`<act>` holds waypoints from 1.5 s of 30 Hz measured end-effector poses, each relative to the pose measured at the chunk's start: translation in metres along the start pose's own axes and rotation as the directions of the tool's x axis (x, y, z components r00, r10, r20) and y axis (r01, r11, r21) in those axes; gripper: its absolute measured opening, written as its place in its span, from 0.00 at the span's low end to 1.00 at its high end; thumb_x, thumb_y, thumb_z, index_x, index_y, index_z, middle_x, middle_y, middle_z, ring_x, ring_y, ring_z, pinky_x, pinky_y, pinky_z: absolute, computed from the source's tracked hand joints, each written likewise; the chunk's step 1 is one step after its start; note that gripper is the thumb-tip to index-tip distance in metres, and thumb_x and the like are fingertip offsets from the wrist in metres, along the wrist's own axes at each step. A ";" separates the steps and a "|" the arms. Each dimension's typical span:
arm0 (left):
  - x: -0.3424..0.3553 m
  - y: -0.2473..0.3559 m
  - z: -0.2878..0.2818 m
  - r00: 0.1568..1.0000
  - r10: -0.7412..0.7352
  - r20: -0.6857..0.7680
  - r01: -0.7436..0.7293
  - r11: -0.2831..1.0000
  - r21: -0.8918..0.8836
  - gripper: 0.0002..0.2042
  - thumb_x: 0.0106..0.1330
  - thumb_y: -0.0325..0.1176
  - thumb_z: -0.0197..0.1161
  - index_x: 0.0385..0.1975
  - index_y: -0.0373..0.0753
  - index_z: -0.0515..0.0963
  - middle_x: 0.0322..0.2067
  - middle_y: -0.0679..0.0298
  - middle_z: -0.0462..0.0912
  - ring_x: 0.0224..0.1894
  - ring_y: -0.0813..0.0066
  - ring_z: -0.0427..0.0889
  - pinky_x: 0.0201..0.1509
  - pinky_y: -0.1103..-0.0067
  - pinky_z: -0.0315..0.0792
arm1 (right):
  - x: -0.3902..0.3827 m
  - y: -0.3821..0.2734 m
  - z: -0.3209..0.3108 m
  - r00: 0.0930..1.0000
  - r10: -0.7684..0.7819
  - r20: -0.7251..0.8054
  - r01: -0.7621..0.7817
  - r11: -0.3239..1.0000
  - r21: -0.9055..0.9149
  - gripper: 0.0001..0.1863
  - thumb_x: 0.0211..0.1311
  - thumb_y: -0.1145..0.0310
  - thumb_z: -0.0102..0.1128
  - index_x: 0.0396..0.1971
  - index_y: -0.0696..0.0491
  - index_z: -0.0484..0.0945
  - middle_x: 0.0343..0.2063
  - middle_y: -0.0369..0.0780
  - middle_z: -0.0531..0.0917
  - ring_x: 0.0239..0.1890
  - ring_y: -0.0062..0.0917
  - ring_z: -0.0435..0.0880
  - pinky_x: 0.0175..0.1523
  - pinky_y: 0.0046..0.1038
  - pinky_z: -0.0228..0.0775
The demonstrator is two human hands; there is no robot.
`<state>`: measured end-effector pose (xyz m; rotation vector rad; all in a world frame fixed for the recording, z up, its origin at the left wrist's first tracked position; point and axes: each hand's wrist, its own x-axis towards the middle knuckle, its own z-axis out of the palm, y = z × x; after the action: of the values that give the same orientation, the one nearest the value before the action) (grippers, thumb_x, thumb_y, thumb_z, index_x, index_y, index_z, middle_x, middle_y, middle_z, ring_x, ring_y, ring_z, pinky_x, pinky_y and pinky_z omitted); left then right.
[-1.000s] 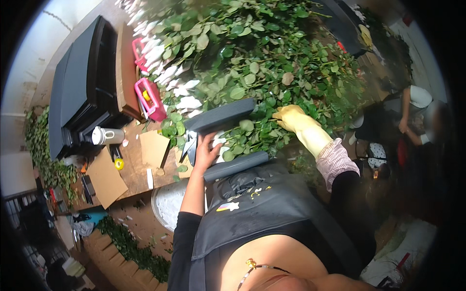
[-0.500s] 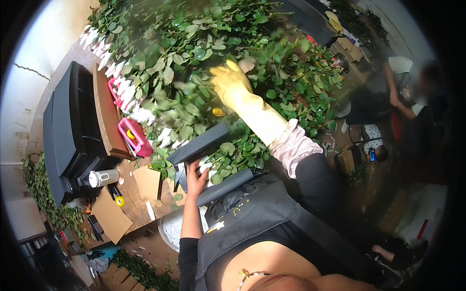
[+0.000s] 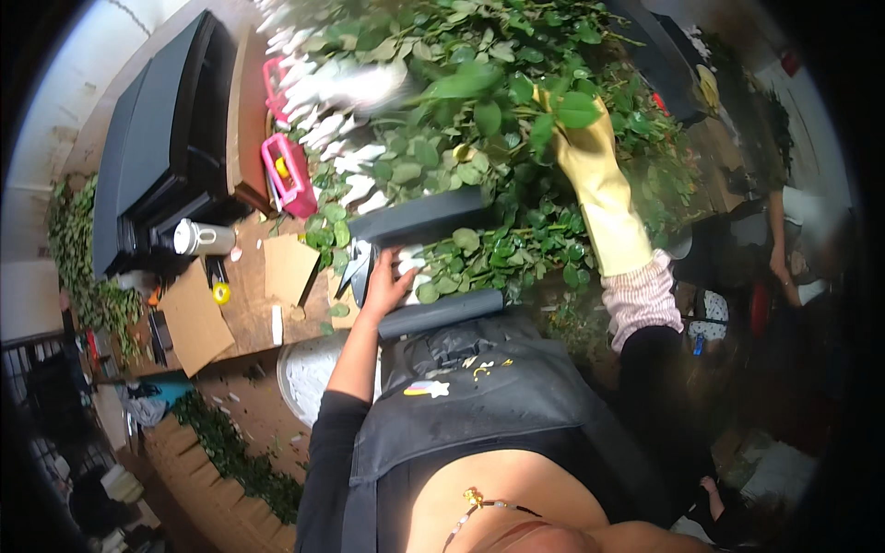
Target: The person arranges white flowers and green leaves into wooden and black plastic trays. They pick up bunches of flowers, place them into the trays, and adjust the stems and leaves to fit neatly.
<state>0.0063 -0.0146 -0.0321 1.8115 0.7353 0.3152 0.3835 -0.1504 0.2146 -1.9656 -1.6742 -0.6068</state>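
Note:
My right hand (image 3: 573, 124), in a long yellow rubber glove, grips a leafy stem (image 3: 484, 92) over the big heap of foliage. A blurred white-wrapped flower head (image 3: 369, 85) is at the left, in line with this stem. My bare left hand (image 3: 387, 284) curls its fingers around white-wrapped flower heads (image 3: 408, 264) of a smaller bunch. That bunch's leafy stems (image 3: 507, 256) lie between two dark padded bars (image 3: 429, 214), close to my apron. Metal-bladed shears (image 3: 358, 265) sit right beside the left thumb; whether the hand touches them I cannot tell.
Rows of white-wrapped heads (image 3: 309, 88) edge the heap. At the left stand a black case (image 3: 152, 138), a pink basket (image 3: 293, 175), a white mug (image 3: 205, 238) and cardboard pieces (image 3: 290, 267). A white-filled tub (image 3: 318, 373) stands below the table. A person (image 3: 784, 240) is at the right.
My right hand has moved rightward across the heap and now grips a leafy stem, raised and blurred. My left hand stays at the small bunch. The whole view has shifted.

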 end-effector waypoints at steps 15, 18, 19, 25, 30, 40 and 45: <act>0.004 -0.007 0.010 0.996 0.082 -0.026 -0.078 0.989 0.124 0.24 0.64 0.32 0.71 0.57 0.35 0.71 0.51 0.51 0.76 0.50 0.60 0.82 0.50 0.70 0.79 | -0.163 0.000 0.100 0.581 0.135 0.803 0.010 0.985 -0.173 0.23 0.58 0.71 0.62 0.55 0.43 0.81 0.37 0.42 0.87 0.42 0.40 0.84 0.51 0.37 0.77; -0.009 0.003 -0.001 0.995 0.062 -0.076 -0.052 0.990 0.128 0.25 0.61 0.33 0.72 0.56 0.34 0.71 0.50 0.50 0.76 0.51 0.56 0.80 0.53 0.68 0.77 | -0.119 -0.047 0.074 0.567 0.189 0.802 0.044 0.965 -0.259 0.26 0.56 0.70 0.66 0.57 0.42 0.79 0.43 0.42 0.86 0.45 0.42 0.85 0.54 0.38 0.76; -0.010 0.005 0.000 0.993 0.082 -0.080 -0.072 0.990 0.119 0.25 0.61 0.33 0.73 0.56 0.34 0.71 0.50 0.50 0.76 0.50 0.56 0.80 0.53 0.68 0.77 | -0.099 -0.064 0.049 0.596 0.156 0.787 0.149 0.943 -0.299 0.26 0.55 0.67 0.68 0.57 0.42 0.80 0.43 0.42 0.87 0.48 0.43 0.85 0.56 0.38 0.76; -0.005 0.010 -0.002 0.997 0.036 -0.061 -0.030 0.994 0.101 0.28 0.60 0.35 0.72 0.57 0.33 0.68 0.50 0.44 0.76 0.53 0.45 0.76 0.58 0.62 0.72 | -0.020 -0.188 0.026 0.434 0.127 0.892 -0.400 0.914 0.064 0.21 0.69 0.50 0.59 0.56 0.43 0.81 0.50 0.45 0.86 0.53 0.42 0.85 0.59 0.41 0.76; -0.001 0.007 0.000 0.999 0.025 -0.028 -0.018 0.977 0.211 0.31 0.62 0.36 0.72 0.60 0.31 0.65 0.52 0.43 0.76 0.56 0.48 0.76 0.59 0.64 0.72 | -0.034 -0.187 0.129 0.268 0.213 0.940 -0.318 0.940 -0.122 0.20 0.72 0.50 0.54 0.56 0.45 0.82 0.53 0.46 0.84 0.56 0.42 0.83 0.63 0.38 0.74; 0.003 0.024 0.009 0.838 -0.270 -0.474 0.238 0.963 -0.129 0.14 0.74 0.38 0.54 0.36 0.31 0.79 0.24 0.56 0.81 0.29 0.68 0.81 0.35 0.69 0.73 | -0.078 -0.179 0.164 0.402 0.166 0.901 -0.250 0.966 -0.066 0.21 0.71 0.51 0.56 0.56 0.47 0.82 0.54 0.47 0.84 0.58 0.44 0.82 0.64 0.38 0.72; -0.010 0.013 -0.036 0.724 -0.358 -0.590 -0.036 0.834 -0.550 0.07 0.69 0.26 0.59 0.27 0.38 0.72 0.25 0.73 0.76 0.28 0.85 0.70 0.32 0.80 0.67 | -0.066 -0.179 0.167 0.365 0.125 0.922 -0.257 0.966 -0.029 0.23 0.71 0.50 0.57 0.57 0.47 0.80 0.54 0.47 0.83 0.58 0.44 0.81 0.65 0.38 0.72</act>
<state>-0.0168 0.0042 -0.0058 1.0513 1.1754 0.9958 0.2007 -0.0738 0.0567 -2.5367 -1.8674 0.9150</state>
